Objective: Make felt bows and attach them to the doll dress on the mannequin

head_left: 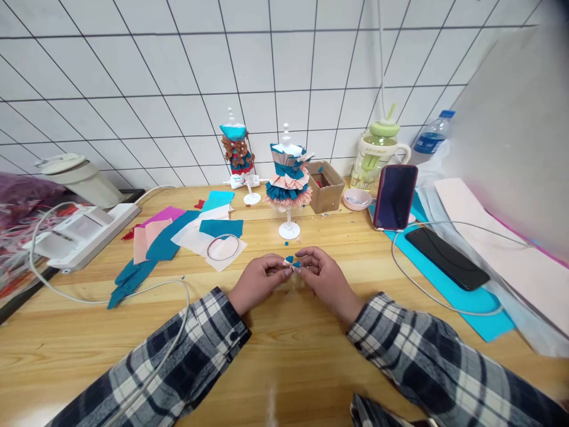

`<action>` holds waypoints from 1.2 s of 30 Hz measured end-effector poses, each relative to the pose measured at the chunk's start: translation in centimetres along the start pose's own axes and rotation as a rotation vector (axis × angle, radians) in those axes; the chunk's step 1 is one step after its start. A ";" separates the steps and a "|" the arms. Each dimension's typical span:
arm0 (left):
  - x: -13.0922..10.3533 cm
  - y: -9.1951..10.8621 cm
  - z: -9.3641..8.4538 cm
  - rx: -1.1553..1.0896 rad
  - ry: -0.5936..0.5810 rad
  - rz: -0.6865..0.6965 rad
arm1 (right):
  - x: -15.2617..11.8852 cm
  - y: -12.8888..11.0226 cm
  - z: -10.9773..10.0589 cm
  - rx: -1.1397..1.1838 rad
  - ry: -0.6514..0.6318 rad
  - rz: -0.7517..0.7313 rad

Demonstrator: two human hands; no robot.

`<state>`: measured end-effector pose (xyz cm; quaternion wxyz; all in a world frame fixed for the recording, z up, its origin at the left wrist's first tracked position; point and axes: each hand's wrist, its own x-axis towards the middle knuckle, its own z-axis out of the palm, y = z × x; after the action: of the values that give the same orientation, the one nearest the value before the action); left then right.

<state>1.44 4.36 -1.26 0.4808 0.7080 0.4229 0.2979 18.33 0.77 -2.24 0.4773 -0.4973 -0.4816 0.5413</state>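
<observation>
Between my two hands is a small bow (291, 261) of teal and peach crepe paper. My left hand (262, 279) pinches its left side with thumb and forefinger. From the other side my right hand (326, 277) grips it, thumb and fingertips closed near the middle. Just beyond stands a white mini dress form (288, 228) wearing a layered paper dress (288, 178) in teal, peach and tan. Behind it to the left, a second dress form (252, 198) wears a paper outfit (237, 151) in turquoise, brown and red.
Paper pieces (171, 237) and a wire ring (223, 248) lie left. A power strip (89, 237) trails a white cable. A cardboard box (326, 190), bead dish (357, 200), drink bottle (377, 148), upright phone (395, 196) and flat black phone (447, 258) occupy the right.
</observation>
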 end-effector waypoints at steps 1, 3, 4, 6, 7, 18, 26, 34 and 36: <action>0.0 0.0 0.0 0.002 -0.002 0.001 | 0.0 0.0 -0.1 -0.003 0.000 0.001; 0.0 0.0 0.0 0.004 0.000 0.000 | 0.1 0.1 -0.2 -0.012 -0.002 0.006; 0.0 0.0 0.0 0.007 0.002 0.000 | 0.1 0.2 -0.2 -0.016 -0.002 0.007; 0.0 0.1 0.0 0.015 -0.002 -0.001 | 0.1 0.2 -0.3 -0.017 -0.002 0.008; 0.0 0.1 -0.1 0.016 -0.010 -0.004 | 0.1 0.2 -0.3 -0.014 -0.001 0.007; -0.1 0.2 0.0 -0.039 -0.001 -0.059 | 0.0 0.1 -0.3 0.009 -0.029 0.009; -0.1 -0.1 -0.1 -0.086 0.013 -0.075 | 0.0 0.0 -0.3 -0.066 -0.038 -0.018; -0.1 -0.1 0.0 -0.071 0.000 -0.067 | 0.1 0.2 -0.2 -0.114 -0.059 -0.036; -0.1 -0.1 0.0 -0.076 -0.005 -0.058 | 0.1 0.1 -0.3 -0.101 -0.066 -0.024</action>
<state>1.38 4.24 -1.32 0.5169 0.6774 0.4302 0.2980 18.58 0.90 -2.36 0.4418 -0.4970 -0.5296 0.5266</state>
